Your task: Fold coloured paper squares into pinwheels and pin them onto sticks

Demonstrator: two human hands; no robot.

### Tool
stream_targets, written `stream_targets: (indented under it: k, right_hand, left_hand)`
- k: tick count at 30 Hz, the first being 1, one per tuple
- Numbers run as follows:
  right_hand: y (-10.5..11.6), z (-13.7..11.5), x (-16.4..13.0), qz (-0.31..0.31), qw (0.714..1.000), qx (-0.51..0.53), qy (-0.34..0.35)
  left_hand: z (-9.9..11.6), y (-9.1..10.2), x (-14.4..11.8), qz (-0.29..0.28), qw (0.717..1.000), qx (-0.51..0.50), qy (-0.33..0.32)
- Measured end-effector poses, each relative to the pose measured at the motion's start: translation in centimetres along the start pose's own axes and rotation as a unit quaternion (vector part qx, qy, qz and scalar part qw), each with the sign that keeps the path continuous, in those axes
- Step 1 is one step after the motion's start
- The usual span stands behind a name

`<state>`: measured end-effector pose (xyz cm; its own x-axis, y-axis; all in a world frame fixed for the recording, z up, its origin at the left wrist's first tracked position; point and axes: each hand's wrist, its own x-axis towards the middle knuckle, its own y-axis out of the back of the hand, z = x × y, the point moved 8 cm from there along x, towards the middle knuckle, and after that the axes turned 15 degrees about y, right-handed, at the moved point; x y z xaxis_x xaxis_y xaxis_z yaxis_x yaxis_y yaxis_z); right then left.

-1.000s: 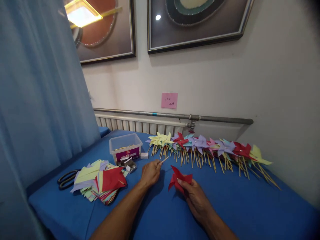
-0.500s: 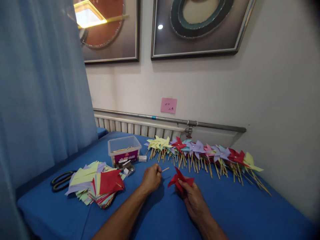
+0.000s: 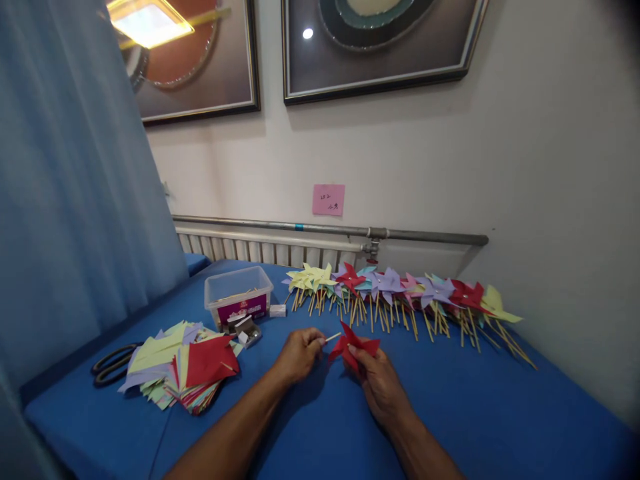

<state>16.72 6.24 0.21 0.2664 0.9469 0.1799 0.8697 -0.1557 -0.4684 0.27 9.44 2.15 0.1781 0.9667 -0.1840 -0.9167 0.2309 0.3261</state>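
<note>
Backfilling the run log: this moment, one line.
left hand: holds stick; right hand: holds red pinwheel; stick-pinwheel contact: unclear; pinwheel row: beyond hands

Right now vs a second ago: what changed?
The left hand moved rightward and toward the wearer, bringing the stick up close to the red paper pinwheel in the right hand; contact unclear. Nothing picked up or released. Unchanged: paper stack, clear tub, row of pinwheels.
</note>
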Motion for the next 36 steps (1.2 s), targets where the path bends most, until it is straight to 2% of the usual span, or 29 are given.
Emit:
stream_targets:
  k: [4, 9, 15, 21, 36]
  right_hand:
    - [0.1, 0.1, 0.2, -0.004, 1.000, 0.012, 0.006]
    - [0.6, 0.5, 0.6, 0.005, 1.000, -0.004, 0.019]
    - [0.7, 0.7, 0.6, 0.009, 1.000, -0.011, 0.025]
    - [0.0, 0.5, 0.4, -0.012, 0.999, -0.028, 0.021]
    - [-0.2, 0.5, 0.1, -0.020, 1.000, -0.002, 0.000]
  left_hand:
    - [0.1, -1.4, -0.6, -0.040, 0.998, -0.040, 0.012]
    - [-0.2, -2.6, -0.6, -0.080, 0.995, -0.043, 0.035]
    - [-0.2, -1.9, -0.5, -0.025, 0.999, -0.026, 0.035]
    - [0.2, -2.0, -1.0, -0.053, 0.998, -0.021, 0.027]
    - [0.2, -1.8, -1.0, -0.063, 0.997, -0.037, 0.039]
